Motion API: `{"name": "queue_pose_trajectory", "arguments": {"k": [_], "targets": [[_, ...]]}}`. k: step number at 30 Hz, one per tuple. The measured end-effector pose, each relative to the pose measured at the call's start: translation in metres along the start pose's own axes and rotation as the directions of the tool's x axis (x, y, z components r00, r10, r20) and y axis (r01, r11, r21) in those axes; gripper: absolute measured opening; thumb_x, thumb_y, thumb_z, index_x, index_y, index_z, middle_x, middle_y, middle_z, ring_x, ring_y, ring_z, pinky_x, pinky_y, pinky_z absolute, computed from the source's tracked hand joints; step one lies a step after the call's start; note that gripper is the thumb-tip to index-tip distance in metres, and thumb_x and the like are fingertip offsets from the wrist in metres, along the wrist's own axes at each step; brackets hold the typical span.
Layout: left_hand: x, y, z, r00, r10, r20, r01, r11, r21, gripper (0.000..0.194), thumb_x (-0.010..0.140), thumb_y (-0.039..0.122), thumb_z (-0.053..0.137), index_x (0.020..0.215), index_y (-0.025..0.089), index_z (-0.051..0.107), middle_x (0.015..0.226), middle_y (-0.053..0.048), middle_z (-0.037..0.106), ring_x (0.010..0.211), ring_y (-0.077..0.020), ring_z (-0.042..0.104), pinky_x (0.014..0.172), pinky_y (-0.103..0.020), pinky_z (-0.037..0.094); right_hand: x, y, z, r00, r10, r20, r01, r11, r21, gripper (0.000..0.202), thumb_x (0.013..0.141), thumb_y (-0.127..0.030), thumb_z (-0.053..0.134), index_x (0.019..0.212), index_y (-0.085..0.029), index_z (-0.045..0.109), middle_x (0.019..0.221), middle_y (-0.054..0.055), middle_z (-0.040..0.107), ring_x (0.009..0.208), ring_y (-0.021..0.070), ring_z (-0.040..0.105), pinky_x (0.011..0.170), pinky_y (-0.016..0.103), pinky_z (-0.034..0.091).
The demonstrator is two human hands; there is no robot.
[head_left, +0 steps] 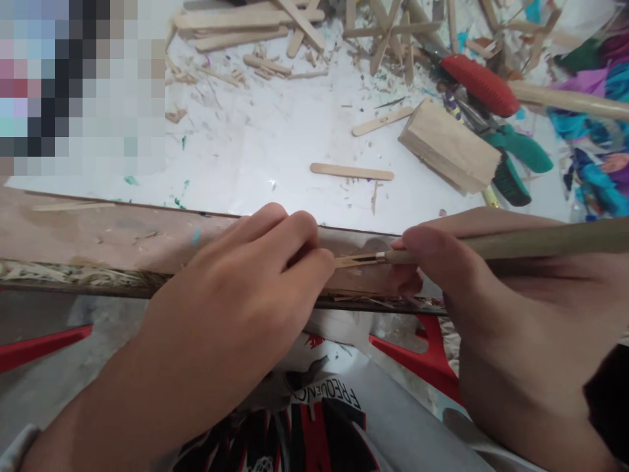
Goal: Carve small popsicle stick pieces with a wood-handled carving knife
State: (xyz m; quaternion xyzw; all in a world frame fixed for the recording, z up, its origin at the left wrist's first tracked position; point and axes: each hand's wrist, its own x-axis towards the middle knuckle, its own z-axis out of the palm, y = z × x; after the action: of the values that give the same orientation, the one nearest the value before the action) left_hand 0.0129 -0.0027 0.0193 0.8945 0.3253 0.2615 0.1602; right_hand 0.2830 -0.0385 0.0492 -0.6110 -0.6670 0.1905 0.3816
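Note:
My left hand (246,282) has its fingers pressed together on a thin wooden stick (346,261) at the table's front edge. Only the stick's right end shows past the fingertips. My right hand (486,295) grips the wooden handle of a carving tool (535,241), whose narrow metal tip lies against that end of the stick. A craft stick (352,172) rests on the white board behind the hands, and another (382,122) lies beside a wooden block (451,145).
The white board (255,137) carries piled sticks (240,21) and shavings at the back. Red-handled (480,85) and green-handled (523,149) tools lie at the right, near blue and purple cloth (602,183). Shavings (98,274) line the front edge.

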Motion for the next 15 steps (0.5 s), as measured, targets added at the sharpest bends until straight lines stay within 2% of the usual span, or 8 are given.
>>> {"name": "queue_pose_trajectory", "arguments": {"k": [5, 7, 11, 15], "targets": [[0.001, 0.001, 0.001, 1.000, -0.015, -0.001, 0.015, 1.000, -0.012, 0.045, 0.131, 0.006, 0.054, 0.102, 0.022, 0.085, 0.109, -0.005, 0.084, 0.107, -0.0283, 0.077, 0.095, -0.045, 0.066, 0.007, -0.002, 0.002, 0.999, 0.011, 0.046, -0.008, 0.997, -0.071, 0.015, 0.117, -0.044, 0.099, 0.102, -0.044, 0.097, 0.081, -0.009, 0.086, 0.066, 0.0164, 0.078, 0.056, 0.037, 0.061], [0.001, 0.001, 0.002, 1.000, -0.022, 0.005, 0.022, 1.000, -0.011, 0.045, 0.130, 0.004, 0.053, 0.104, 0.020, 0.086, 0.109, -0.006, 0.084, 0.107, -0.0287, 0.077, 0.094, -0.045, 0.066, 0.009, -0.001, 0.000, 0.998, 0.015, 0.058, -0.009, 0.995, -0.101, 0.015, 0.118, -0.046, 0.098, 0.103, -0.045, 0.098, 0.080, -0.008, 0.086, 0.066, 0.0163, 0.078, 0.055, 0.037, 0.058], [0.000, 0.001, 0.003, 0.999, -0.039, 0.014, 0.040, 0.999, -0.027, 0.042, 0.129, 0.005, 0.056, 0.105, 0.021, 0.087, 0.111, -0.006, 0.084, 0.106, -0.0286, 0.077, 0.098, -0.046, 0.069, 0.011, -0.003, -0.008, 0.995, -0.053, 0.086, 0.066, 0.986, -0.153, 0.011, 0.117, -0.051, 0.098, 0.107, -0.046, 0.097, 0.084, -0.007, 0.088, 0.062, 0.0178, 0.075, 0.051, 0.037, 0.054], [-0.001, 0.000, 0.002, 0.998, -0.053, 0.030, 0.054, 0.998, -0.036, 0.044, 0.131, 0.013, 0.055, 0.099, 0.024, 0.083, 0.110, -0.005, 0.083, 0.108, -0.0283, 0.079, 0.103, -0.044, 0.072, 0.013, -0.009, -0.011, 0.975, -0.064, 0.212, 0.122, 0.954, -0.273, 0.025, 0.122, -0.064, 0.086, 0.107, -0.045, 0.094, 0.076, -0.005, 0.082, 0.056, 0.0204, 0.070, 0.046, 0.040, 0.045]]}}
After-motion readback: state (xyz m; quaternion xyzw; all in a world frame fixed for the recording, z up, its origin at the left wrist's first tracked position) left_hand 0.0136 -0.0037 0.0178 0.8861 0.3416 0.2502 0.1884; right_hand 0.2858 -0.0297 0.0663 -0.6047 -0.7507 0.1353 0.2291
